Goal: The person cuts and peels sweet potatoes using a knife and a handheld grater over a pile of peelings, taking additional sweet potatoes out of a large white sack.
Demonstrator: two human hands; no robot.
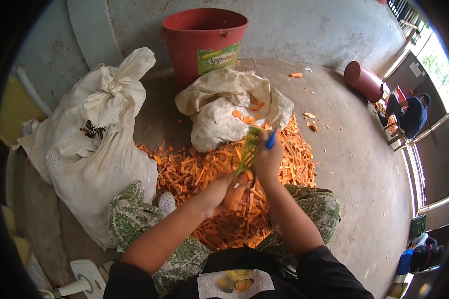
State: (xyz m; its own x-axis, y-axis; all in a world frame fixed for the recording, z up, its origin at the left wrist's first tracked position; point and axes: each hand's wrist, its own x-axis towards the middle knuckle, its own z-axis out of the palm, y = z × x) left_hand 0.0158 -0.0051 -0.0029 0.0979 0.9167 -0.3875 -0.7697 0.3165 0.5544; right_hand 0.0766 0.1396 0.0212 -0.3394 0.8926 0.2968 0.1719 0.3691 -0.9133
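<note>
My left hand (229,192) is closed low over the heap, its fingers partly blurred and tinged orange. From its upper side rises a green slotted flat piece (248,149), whose lower end meets the fingers. A small orange piece (249,175) shows beside those fingertips. Just above and to the right, my right hand (268,162) is closed on a blue-handled tool (271,139); the rest of the tool is hidden. Beneath both hands spreads a heap of orange peelings and slices (184,172), which look like carrot, between my knees.
A cream sack (229,112) lies behind the heap, and a tied full sack (102,159) stands at left. At the wall is a red bin (184,55). Another bin (362,82) lies tipped at right, near a seated person (414,117). Scraps dot the concrete floor (364,199).
</note>
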